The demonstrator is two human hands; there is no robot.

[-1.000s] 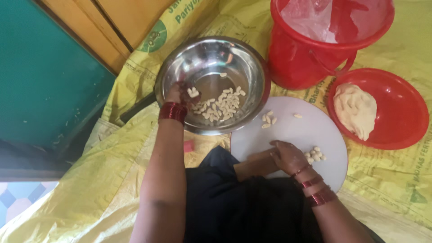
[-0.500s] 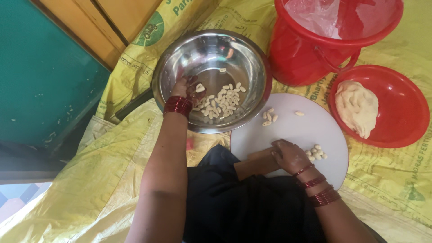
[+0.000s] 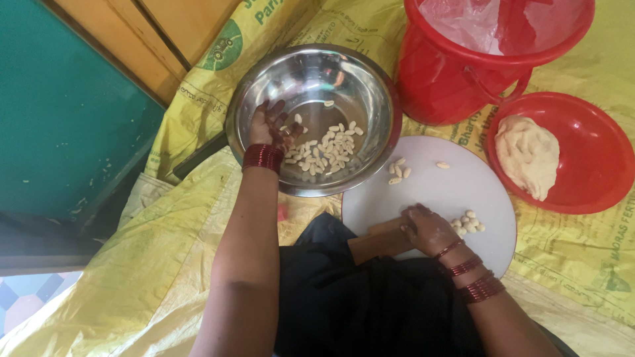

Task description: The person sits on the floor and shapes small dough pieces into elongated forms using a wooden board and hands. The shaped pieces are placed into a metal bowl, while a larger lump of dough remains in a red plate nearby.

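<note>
- Right hand [image 3: 428, 228] gripped a wooden block [image 3: 382, 239] on the round white board [image 3: 489, 192], beside small dough pellets [image 3: 467, 223]
- Left hand [image 3: 270, 124], fingers loosely spread, hung over pellets in the steel bowl [image 3: 370, 79]; a careless drop might scatter them onto the yellow sacking [image 3: 132, 264]

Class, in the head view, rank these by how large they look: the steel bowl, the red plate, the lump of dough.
1. Steel bowl
2. Red plate, partly cut off at the edge, so the gap is unsure
3. Lump of dough, lying on the plate
</note>
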